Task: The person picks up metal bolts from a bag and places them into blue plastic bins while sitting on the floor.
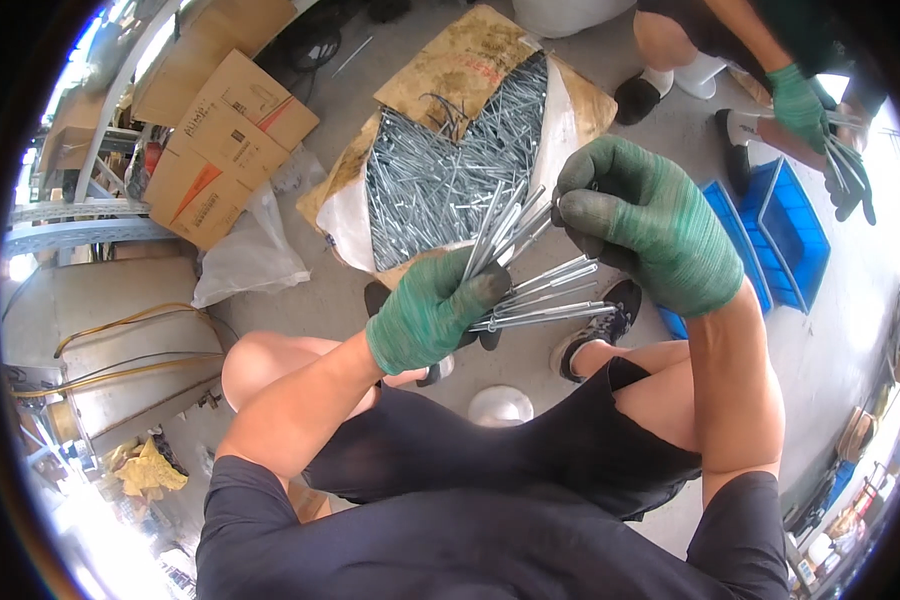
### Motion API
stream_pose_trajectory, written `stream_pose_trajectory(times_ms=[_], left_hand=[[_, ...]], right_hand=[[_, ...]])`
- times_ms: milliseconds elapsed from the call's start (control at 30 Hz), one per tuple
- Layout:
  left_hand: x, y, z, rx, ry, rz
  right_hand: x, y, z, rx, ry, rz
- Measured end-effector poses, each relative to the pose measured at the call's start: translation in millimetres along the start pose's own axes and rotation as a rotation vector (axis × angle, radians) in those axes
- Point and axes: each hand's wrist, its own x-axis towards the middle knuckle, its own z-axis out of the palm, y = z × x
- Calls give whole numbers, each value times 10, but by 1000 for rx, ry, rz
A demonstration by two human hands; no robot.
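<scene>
My left hand (425,312), in a green glove with dark fingers, is closed around a fanned bundle of thin silvery metal rods (555,287). The rods point up and to the right, some spread apart from the rest. Just to the right, my right hand (660,225), gloved alike, has thumb and fingers pinched at the tip of one rod of that bundle. Its fingertips partly hide that end. Beyond both hands, a large heap of similar rods (440,190) fills an opened cardboard box (470,55) on the floor.
Blue plastic crates (790,235) stand at the right. Past them, a co-worker's gloved hand (798,105) holds more rods. A folded brown carton (215,165) and a white plastic bag (255,255) lie at the left, near metal shelving (80,212). A white round object (500,406) is between my legs.
</scene>
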Motion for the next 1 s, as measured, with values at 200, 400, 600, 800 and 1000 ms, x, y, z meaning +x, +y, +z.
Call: stream_pose_trajectory(times_ms=[200, 400, 600, 800, 1000], left_hand=[[25, 26, 40, 217, -48, 184], [-10, 76, 32, 137, -63, 64], [107, 94, 131, 109, -75, 52], [116, 97, 193, -59, -19, -8], [211, 152, 330, -26, -87, 43]], right_hand=[[-10, 42, -106, -13, -63, -25], [-26, 70, -133, 182, -210, 83], [-78, 108, -307, 219, -180, 55], [-198, -110, -203, -264, 41, -278], [-320, -73, -373, -296, 7, -221]])
